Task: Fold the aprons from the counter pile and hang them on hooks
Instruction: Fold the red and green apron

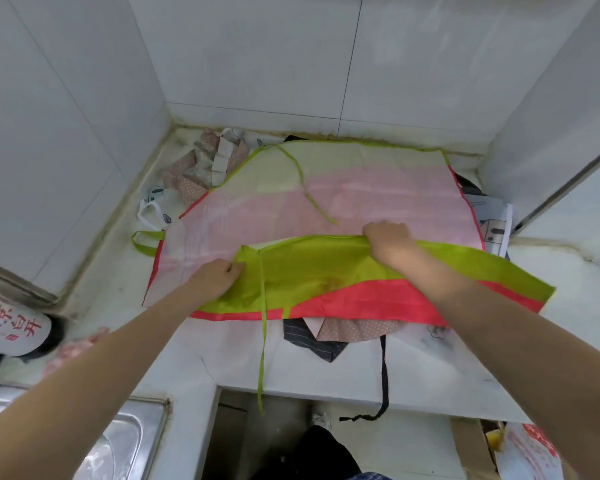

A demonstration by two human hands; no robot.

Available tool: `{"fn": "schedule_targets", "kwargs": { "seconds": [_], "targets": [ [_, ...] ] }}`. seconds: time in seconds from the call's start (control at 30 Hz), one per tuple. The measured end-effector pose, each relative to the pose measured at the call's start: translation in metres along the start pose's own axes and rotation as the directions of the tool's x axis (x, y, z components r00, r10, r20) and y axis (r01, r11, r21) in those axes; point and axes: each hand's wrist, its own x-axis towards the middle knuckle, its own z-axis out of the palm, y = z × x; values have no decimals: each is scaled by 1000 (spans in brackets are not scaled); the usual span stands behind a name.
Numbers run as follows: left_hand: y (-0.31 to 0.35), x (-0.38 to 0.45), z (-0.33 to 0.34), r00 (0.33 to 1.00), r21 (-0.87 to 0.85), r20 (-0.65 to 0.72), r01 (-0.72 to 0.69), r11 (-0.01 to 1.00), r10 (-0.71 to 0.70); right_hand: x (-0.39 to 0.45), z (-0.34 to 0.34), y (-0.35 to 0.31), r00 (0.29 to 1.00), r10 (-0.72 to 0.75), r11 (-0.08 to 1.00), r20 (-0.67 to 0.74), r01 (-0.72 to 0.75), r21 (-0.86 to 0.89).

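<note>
Steel sink (125,441) adjoins white marble counter (326,368) in tiled corner (257,64).

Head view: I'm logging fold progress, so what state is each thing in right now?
Green and red nylon apron: spread on the counter, near edge folded partway over.
Left hand: pinches the folded edge's left corner.
Right hand: grips the folded edge's top.
Green tie strap: dangling off the counter edge.
Pile of other aprons: crumpled beneath, unfolded.
Black strap: hanging over the edge.
</note>
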Motion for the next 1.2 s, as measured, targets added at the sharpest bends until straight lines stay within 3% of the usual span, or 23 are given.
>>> {"fn": "schedule_targets", "kwargs": {
  "seconds": [0.13, 0.2, 0.27, 0.33, 0.43, 0.47, 0.5, 0.53, 0.6, 0.63, 0.7, 0.8, 0.87, 0.93, 1.03, 1.07, 1.13, 1.2],
  "targets": [
    [-3, 12, -1, 964, 141, -255, -40, 989, 75, 11, 38, -11, 999, -29, 999, 41, 31, -32],
    [4, 17, 2, 914, 273, -308, -182, 945, 265, 14, 48, -8, 998, -24, 1000, 54, 25, -15],
    [20, 16, 12, 841, 344, -160, -443, 828, 517, 15, 54, -4, 1000, -26, 1000, 3, 26, -11],
    [40, 13, 28, 767, 396, 114, -618, 679, 631, 11, 57, -3, 996, -46, 999, -81, 46, -11],
    [61, 21, 59, 758, 505, 431, -652, 566, 489, -1, 59, 0, 949, -126, 992, -290, 116, -50],
    [63, 26, 67, 770, 527, 467, -637, 563, 434, -5, 63, 3, 934, -185, 983, -307, 175, -62],
    [65, 33, 74, 781, 544, 483, -622, 563, 395, -10, 67, 8, 948, -227, 973, -223, 228, -21],
    [65, 37, 76, 791, 561, 486, -608, 562, 370, -13, 73, 12, 966, -217, 973, -142, 225, 42],
    [64, 43, 76, 786, 559, 489, -616, 555, 378, -21, 79, 22, 985, -67, 992, 160, 49, 116],
    [63, 44, 72, 781, 543, 474, -623, 563, 407, -23, 80, 26, 975, 9, 993, 220, -35, 114],
    [61, 41, 62, 783, 529, 413, -622, 577, 465, -24, 76, 25, 968, 44, 990, 246, -76, 121],
    [54, 37, 41, 811, 675, 303, -553, 488, 500, -17, 62, 5, 983, -137, 963, 125, 103, 249],
    [45, 33, 27, 823, 760, 289, -508, 406, 488, -14, 50, -25, 956, -292, 880, 32, 255, 400],
    [33, 29, 16, 832, 821, 315, -480, 309, 457, -14, 41, -64, 922, -386, 771, 13, 315, 553],
    [25, 32, 12, 856, 861, 299, -433, 268, 421, -20, 35, -113, 899, -429, 622, 95, 217, 752],
    [25, 34, 12, 867, 852, 282, -423, 308, 412, -21, 35, -123, 885, -438, 532, 160, 111, 839],
    [28, 40, 11, 884, 787, 215, -408, 463, 415, -21, 35, -132, 805, -513, 243, 299, -198, 950],
    [29, 44, 9, 912, 646, 77, -354, 676, 404, -14, 30, -125, 735, -583, 1, 346, -426, 905]
  ]
}}
